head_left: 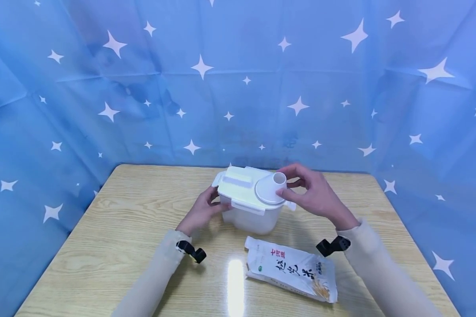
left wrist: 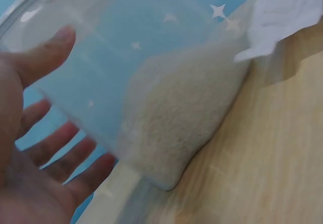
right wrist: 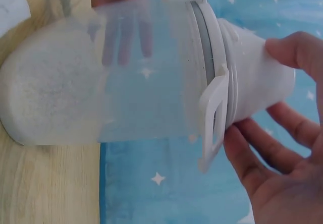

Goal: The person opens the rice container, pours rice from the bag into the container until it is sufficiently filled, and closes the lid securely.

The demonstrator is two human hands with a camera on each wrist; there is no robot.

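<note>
A translucent white storage container [head_left: 251,220] stands on the table, with pale rice [left wrist: 174,100] in its lower part. Its white lid [head_left: 238,192] has a raised handle and side clips, and carries a cone-shaped white spout [head_left: 270,190], narrow end up. My right hand [head_left: 311,190] holds this spout between the thumb on the near side and fingers on the far side. At the container's left end, my left hand [head_left: 204,210] rests against the wall. Its thumb lies over the front, and the fingers [left wrist: 83,171] reach fairly straight along the other side.
A white rice bag [head_left: 291,269] with printed characters lies flat in front of the container, between the forearms. The wooden table [head_left: 135,233] ends at a blue star-patterned curtain [head_left: 230,92] behind and at both sides.
</note>
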